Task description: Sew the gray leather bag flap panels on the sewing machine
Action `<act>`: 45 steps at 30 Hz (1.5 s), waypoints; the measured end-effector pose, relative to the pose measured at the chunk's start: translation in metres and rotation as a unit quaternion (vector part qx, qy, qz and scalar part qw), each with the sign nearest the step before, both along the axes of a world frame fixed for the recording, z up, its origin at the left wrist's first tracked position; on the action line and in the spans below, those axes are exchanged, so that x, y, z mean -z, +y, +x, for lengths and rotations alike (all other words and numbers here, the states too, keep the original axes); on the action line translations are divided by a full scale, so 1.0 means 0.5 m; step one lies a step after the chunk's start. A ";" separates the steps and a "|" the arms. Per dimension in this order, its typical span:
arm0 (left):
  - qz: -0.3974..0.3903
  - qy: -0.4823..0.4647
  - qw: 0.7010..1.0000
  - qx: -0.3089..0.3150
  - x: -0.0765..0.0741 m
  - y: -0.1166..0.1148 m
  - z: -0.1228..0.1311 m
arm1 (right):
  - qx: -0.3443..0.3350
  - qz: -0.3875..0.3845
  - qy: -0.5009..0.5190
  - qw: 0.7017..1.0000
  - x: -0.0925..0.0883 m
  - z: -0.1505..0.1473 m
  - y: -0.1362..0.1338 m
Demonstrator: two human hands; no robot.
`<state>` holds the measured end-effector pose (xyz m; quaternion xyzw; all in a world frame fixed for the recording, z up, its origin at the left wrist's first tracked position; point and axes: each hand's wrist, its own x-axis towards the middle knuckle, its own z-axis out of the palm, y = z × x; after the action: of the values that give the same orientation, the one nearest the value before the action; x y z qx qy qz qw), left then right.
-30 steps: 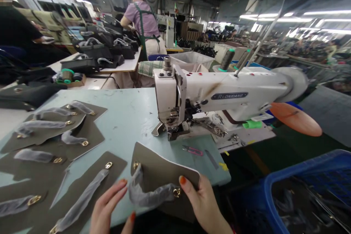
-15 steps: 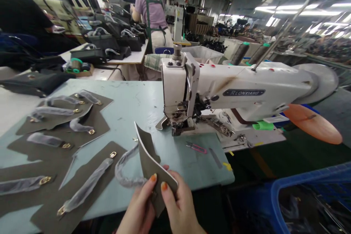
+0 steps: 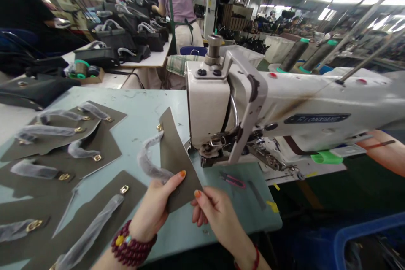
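A grey-brown leather bag panel (image 3: 177, 143) is held up slantwise over the table, its broad face turned towards me. On its left side hangs a carry handle (image 3: 148, 158) wrapped in cloudy plastic, with a gold metal fitting (image 3: 159, 127) near the top. My left hand (image 3: 155, 204) grips the lower left part, thumb on the face. At the lower right edge, my right hand (image 3: 218, 213) pinches the panel between thumb and fingers. Just beyond the panel stands the white sewing machine (image 3: 209, 101), its needle area partly hidden by the machine's own parts.
Several similar panels with wrapped handles (image 3: 95, 223) lie on the left of the pale green table (image 3: 148, 105). Pink thread snips (image 3: 233, 180) rest right of my hands. A blue basket (image 3: 340, 240) stands at lower right. Another person (image 3: 177, 0) works behind the machine.
The panel has turned from a curled, nearly edge-on pose to a flatter one facing me. My right hand has shifted to its lower right edge. The sewing machine now appears larger and closer.
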<state>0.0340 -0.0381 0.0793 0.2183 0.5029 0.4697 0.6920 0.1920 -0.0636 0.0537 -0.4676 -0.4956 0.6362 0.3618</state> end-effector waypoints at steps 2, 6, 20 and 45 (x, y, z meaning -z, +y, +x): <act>0.009 0.009 1.000 0.005 0.008 0.031 -0.002 | 0.020 0.007 0.000 1.000 0.003 -0.010 0.021; 0.042 0.015 0.999 0.023 0.025 0.092 -0.001 | 0.062 0.019 0.010 0.998 0.009 -0.022 0.057; 0.110 0.100 0.989 0.010 -0.031 0.168 0.030 | 0.120 0.020 0.026 0.992 0.031 -0.032 0.092; 0.031 0.042 0.971 0.235 0.025 0.150 -0.027 | 0.140 0.045 -0.021 0.989 0.019 -0.038 0.088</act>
<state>0.0205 0.0371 0.0666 0.3716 0.4512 0.2997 0.7539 0.1731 -0.0197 0.0441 -0.5289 -0.4613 0.5461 0.4574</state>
